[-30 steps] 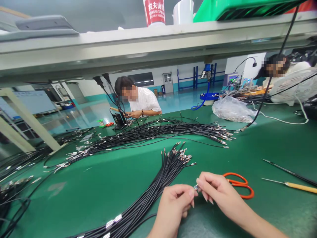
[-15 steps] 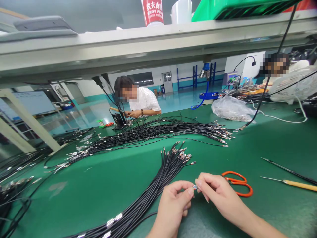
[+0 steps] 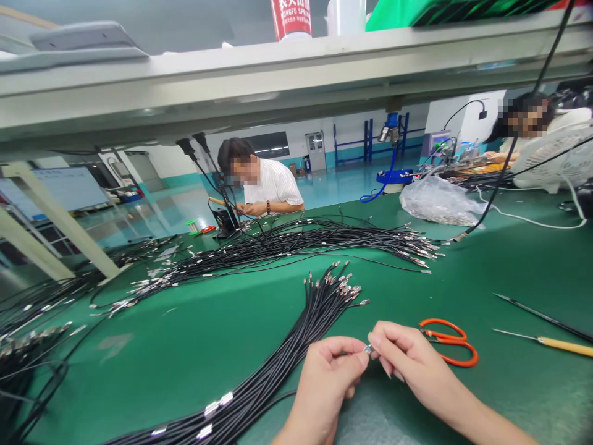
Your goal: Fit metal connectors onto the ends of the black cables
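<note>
My left hand [image 3: 330, 380] is closed in a pinch around the end of a black cable [image 3: 288, 395], which trails out behind it to the left. A small silver metal connector [image 3: 369, 349] shows between the two sets of fingertips. From the other side, the thumb and forefinger of my right hand [image 3: 407, 355] pinch that connector. The fingers cover most of it. Just left of my hands lies a thick bundle of black cables [image 3: 296, 340] with silver connectors at their ends. Orange-handled scissors [image 3: 456, 341] rest to the right, partly behind my right hand.
A wooden-handled pick [image 3: 563, 345] and dark tweezers [image 3: 542, 315] lie at right. Across the green table [image 3: 222, 321] stretches another cable bundle [image 3: 296, 244], with a plastic bag [image 3: 438, 201] beyond it. A shelf [image 3: 259, 74] spans overhead. A co-worker [image 3: 273, 182] sits opposite; another person is at far right.
The whole view has shifted slightly to the right within the picture. Both hands keep the same pinch at the connector, with only slight finger movement.
</note>
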Demonstrator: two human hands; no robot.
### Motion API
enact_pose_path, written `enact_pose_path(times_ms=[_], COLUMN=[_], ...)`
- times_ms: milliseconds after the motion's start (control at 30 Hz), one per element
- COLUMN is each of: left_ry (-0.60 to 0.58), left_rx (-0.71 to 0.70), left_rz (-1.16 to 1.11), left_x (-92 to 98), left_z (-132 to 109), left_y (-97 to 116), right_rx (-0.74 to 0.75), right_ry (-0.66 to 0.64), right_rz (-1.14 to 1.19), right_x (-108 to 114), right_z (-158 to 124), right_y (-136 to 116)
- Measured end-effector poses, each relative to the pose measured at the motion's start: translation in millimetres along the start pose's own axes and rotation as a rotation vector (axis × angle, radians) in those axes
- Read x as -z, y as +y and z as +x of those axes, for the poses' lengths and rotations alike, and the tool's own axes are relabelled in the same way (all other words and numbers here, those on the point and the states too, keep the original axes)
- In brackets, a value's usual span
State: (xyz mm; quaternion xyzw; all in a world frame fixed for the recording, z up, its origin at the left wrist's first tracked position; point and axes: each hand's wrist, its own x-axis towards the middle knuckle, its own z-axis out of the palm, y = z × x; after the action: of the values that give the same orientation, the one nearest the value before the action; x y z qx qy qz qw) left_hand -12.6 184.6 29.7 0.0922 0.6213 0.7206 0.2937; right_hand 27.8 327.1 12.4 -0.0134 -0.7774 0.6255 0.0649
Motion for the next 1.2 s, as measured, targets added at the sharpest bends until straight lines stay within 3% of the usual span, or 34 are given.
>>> enact_pose_path(times_ms=[200,1200], left_ry=[0.047,-0.141], left_rx=[-0.001,0.123], left_rz=[0.043,-0.135], left_x=[-3.5,6.5], left_z=[-1,7], left_y=[2,-4], right_rx=[0.015,-0.005], right_ry=[0.006,0.052], right_rz=[-0.054,-0.129], right_x=[1,-3], right_z=[0,2], right_y=[4,-1])
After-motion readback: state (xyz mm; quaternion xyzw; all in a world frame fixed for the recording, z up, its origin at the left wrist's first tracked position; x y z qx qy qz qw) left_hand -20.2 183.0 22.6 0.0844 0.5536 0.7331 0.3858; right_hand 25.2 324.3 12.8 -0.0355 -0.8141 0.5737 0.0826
